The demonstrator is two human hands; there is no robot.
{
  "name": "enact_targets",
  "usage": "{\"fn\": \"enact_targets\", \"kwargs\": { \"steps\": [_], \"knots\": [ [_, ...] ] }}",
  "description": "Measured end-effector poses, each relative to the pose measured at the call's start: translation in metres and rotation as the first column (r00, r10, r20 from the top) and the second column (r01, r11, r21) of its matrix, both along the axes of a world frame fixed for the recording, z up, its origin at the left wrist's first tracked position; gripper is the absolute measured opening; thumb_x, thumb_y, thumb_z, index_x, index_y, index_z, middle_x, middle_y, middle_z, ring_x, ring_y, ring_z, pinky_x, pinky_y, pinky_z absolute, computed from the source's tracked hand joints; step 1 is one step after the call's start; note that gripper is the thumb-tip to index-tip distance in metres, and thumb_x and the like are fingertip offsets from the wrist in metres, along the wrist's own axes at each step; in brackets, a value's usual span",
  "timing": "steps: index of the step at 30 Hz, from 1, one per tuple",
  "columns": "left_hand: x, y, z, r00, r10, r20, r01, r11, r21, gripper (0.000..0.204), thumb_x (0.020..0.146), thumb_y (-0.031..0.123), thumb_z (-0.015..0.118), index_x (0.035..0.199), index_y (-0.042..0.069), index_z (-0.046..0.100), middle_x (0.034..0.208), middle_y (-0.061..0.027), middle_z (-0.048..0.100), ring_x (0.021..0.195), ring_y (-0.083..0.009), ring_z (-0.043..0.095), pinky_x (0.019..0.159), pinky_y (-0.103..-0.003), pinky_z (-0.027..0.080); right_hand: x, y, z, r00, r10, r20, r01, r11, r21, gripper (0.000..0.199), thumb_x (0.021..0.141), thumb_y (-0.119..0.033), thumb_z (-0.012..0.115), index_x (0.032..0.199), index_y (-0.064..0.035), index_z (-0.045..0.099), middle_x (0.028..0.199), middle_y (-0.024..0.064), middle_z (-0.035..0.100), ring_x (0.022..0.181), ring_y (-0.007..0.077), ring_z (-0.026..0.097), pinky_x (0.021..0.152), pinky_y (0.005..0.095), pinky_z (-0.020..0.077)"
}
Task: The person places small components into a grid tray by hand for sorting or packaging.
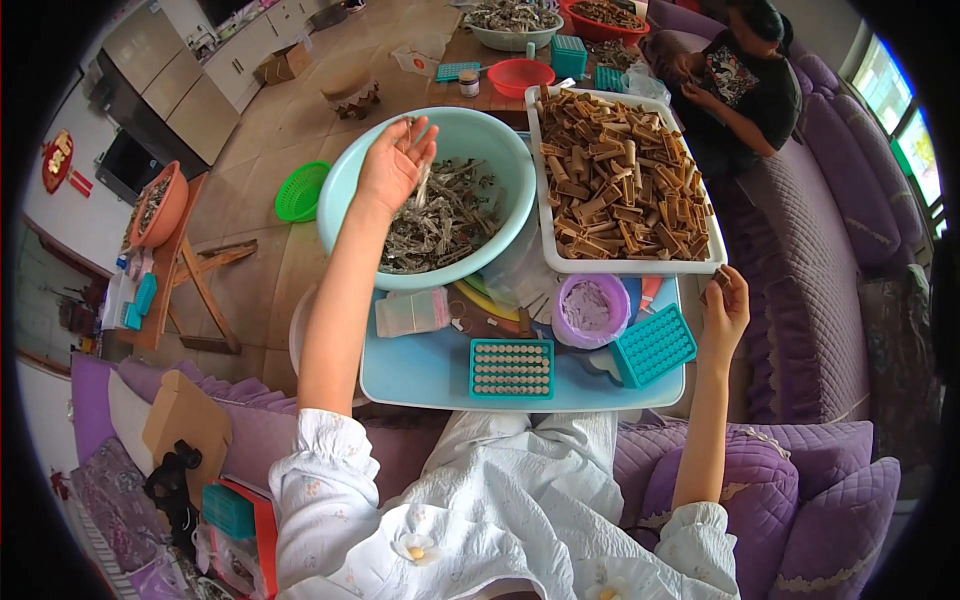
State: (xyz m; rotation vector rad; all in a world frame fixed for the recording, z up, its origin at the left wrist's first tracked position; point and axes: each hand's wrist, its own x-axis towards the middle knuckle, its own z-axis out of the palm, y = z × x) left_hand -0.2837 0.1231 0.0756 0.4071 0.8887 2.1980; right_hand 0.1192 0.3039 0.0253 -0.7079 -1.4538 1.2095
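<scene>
Over the near-left part of a pale blue basin (520, 170), my left hand (392, 170) is raised with its fingers curled together. What they pinch, if anything, is too small to make out. Thin silvery metal pieces (440, 235) are heaped in the basin below. My right hand (728, 308) is closed beside the near right corner of a white tray (640, 266). Between its fingertips shows a small brown piece, partly hidden. Brown, channel-shaped pieces (620, 180) fill the tray.
On the blue table (420, 370) are a teal rack (511, 369) with rows of round silvery ends, a second teal rack (654, 346), a purple tub (590, 309) and a clear plastic pack (412, 312). A co-worker (735, 85) sits on the purple sofa (800, 250) at far right.
</scene>
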Motion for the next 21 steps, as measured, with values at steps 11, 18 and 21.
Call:
{"fn": "enact_targets", "kwargs": {
  "steps": [11,18,21],
  "knots": [
    [0.155,-0.018,-0.005,0.944,-0.282,-0.171,0.259,0.955,-0.145,0.02,0.078,0.003,0.051,0.098,0.007,0.048,0.093,-0.0077,0.056,0.054,-0.0025,0.038,0.047,-0.014,0.035,-0.033,-0.071,0.029,0.947,0.321,-0.023,-0.322,0.944,-0.067,0.024,0.081,0.0,0.048,0.105,0.0,0.047,0.083,0.0015,0.05,0.068,0.0061,0.048,0.061,0.019,0.0417],
    [0.234,-0.045,-0.027,0.908,-0.332,-0.255,0.273,0.931,-0.24,0.025,0.082,0.012,0.054,0.104,0.0,0.053,0.088,-0.0039,0.06,0.058,-0.0014,0.041,0.053,-0.015,0.035,-0.05,-0.124,0.03,0.864,0.467,-0.188,-0.503,0.819,-0.275,0.02,0.086,-0.005,0.042,0.106,-0.002,0.042,0.094,0.0071,0.054,0.068,0.0086,0.053,0.061,0.0207,0.0445],
    [0.255,-0.059,-0.034,0.891,-0.311,-0.332,0.215,0.931,-0.295,0.028,0.082,0.017,0.055,0.105,0.0,0.053,0.086,-0.002,0.06,0.06,-0.0012,0.043,0.053,-0.015,0.036,-0.048,-0.138,0.023,0.849,0.485,-0.211,-0.527,0.81,-0.256,0.019,0.087,-0.006,0.04,0.106,-0.0025,0.041,0.094,0.0082,0.055,0.068,0.008,0.052,0.061,0.0201,0.0434]
  ]
}}
